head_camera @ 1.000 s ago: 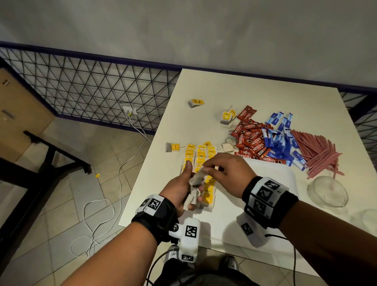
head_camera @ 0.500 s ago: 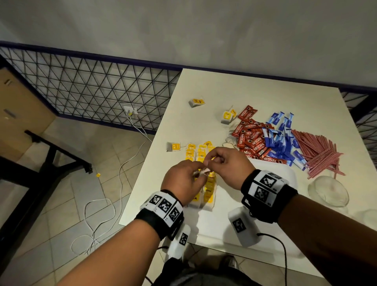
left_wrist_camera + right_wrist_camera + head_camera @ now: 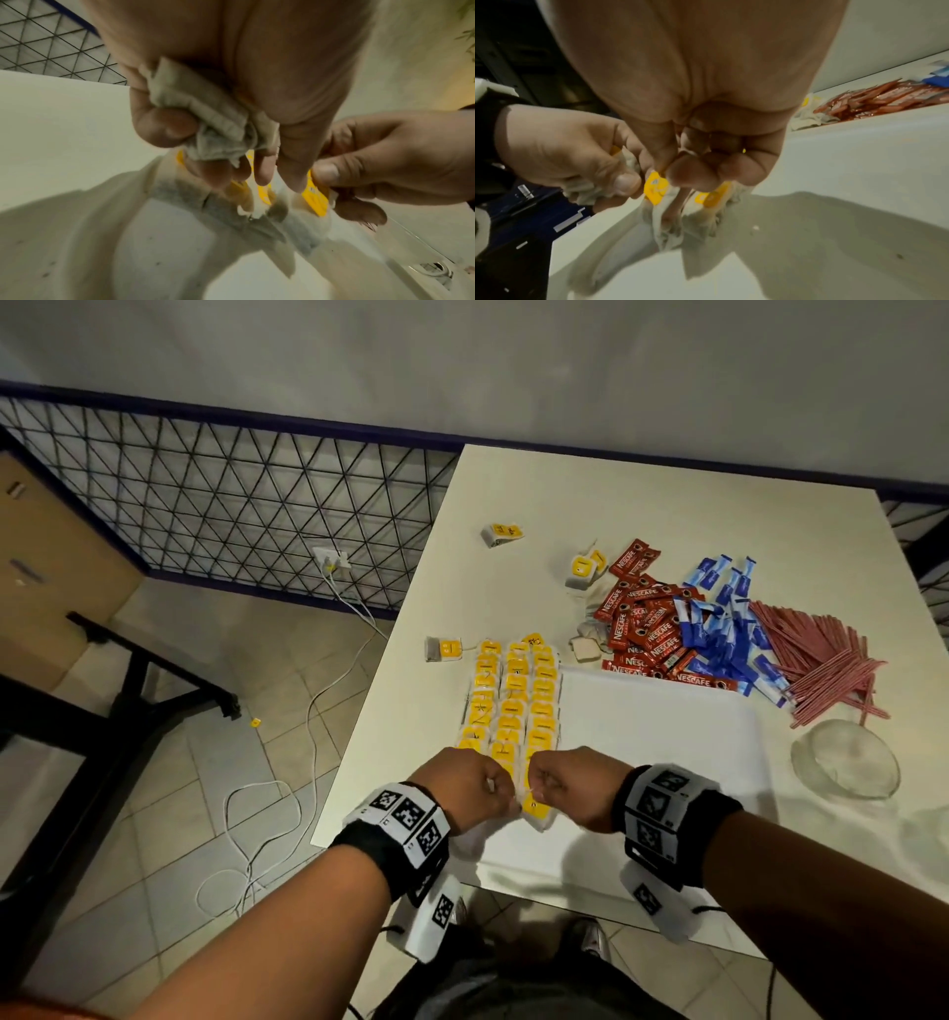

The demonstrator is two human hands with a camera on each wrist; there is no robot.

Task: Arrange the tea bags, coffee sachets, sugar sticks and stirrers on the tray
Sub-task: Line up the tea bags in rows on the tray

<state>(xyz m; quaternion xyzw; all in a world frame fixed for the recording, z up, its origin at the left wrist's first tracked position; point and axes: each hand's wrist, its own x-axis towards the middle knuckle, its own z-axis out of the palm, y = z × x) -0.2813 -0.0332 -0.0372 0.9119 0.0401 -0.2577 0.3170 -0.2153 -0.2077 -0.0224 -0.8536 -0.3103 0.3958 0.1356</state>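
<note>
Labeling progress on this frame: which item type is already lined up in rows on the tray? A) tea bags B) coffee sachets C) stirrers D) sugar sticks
A: the tea bags lie in rows along the left side of the tray, while the coffee sachets, sugar sticks and stirrers sit in heaps on the table beyond it.

Crumpled matt paper tea bags (image 3: 205,113), glossy foil coffee sachets (image 3: 647,624), clear glass bowl (image 3: 847,757)
</note>
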